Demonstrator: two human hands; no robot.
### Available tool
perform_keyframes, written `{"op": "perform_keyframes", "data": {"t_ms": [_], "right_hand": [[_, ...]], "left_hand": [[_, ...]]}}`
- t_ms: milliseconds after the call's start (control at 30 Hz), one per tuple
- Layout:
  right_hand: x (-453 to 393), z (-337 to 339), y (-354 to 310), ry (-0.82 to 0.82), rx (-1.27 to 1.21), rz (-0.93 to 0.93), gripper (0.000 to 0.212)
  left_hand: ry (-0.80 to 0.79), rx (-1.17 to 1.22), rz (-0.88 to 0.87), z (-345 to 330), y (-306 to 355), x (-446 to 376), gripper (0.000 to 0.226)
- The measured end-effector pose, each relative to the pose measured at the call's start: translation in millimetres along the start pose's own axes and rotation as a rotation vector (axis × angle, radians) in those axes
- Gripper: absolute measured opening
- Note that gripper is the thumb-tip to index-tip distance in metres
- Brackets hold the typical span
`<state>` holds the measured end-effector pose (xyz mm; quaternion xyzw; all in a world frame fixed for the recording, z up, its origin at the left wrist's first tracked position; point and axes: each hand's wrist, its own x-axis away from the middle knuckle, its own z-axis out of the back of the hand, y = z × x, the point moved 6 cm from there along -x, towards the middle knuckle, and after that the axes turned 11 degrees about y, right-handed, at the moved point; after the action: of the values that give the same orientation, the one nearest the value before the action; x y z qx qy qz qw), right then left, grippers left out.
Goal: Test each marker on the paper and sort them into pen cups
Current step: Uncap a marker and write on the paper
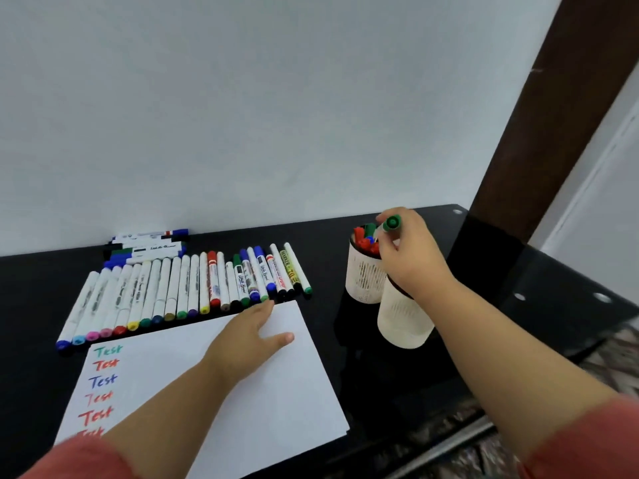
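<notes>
My right hand (413,254) grips a green-capped marker (390,224) and holds it just above the far white mesh pen cup (363,278), which holds several red, blue and green markers. A second white mesh cup (403,323) stands nearer, its opening hidden by my right wrist. My left hand (250,335) lies flat, fingers spread, on the white paper (276,392), its fingertips near the row of markers (179,288). The paper's left edge bears the word "Test" several times in green, red and blue (102,380).
The black table (31,299) meets a white wall at the back. A small pile of whiteboard markers (148,245) lies behind the row. A dark wooden post (553,115) rises at the right, where the table's edge drops to a patterned floor (608,357).
</notes>
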<state>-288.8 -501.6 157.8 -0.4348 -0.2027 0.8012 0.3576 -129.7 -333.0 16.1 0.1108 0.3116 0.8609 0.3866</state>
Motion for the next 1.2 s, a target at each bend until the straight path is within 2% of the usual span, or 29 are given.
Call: {"op": "perform_keyframes", "data": {"t_ms": [100, 300, 400, 633, 700, 1100, 1200], "right_hand": [[-11, -2, 15, -0.053, 0.083, -0.010, 0.023], [-25, -13, 36, -0.128, 0.180, -0.078, 0.034], [-30, -18, 39, -0.168, 0.211, -0.103, 0.031], [-38, -16, 39, -0.159, 0.267, -0.100, 0.023], [-38, -15, 39, -0.166, 0.263, -0.083, 0.033], [-47, -23, 43, -0.378, 0.451, -0.085, 0.035], [-51, -22, 44, -0.377, 0.417, -0.088, 0.033]], "left_hand": [[-0.009, -0.118, -0.035, -7, -4, -2, 0.082], [-0.008, -0.179, -0.027, -11, -7, -6, 0.085], [-0.011, -0.203, -0.025, -11, -7, -7, 0.084], [0.002, -0.193, -0.028, -12, -8, -7, 0.084], [0.004, -0.193, -0.026, -12, -8, -7, 0.084], [0.007, -0.199, -0.029, -13, -8, -7, 0.084], [0.007, -0.196, -0.029, -13, -8, -7, 0.084]]}}
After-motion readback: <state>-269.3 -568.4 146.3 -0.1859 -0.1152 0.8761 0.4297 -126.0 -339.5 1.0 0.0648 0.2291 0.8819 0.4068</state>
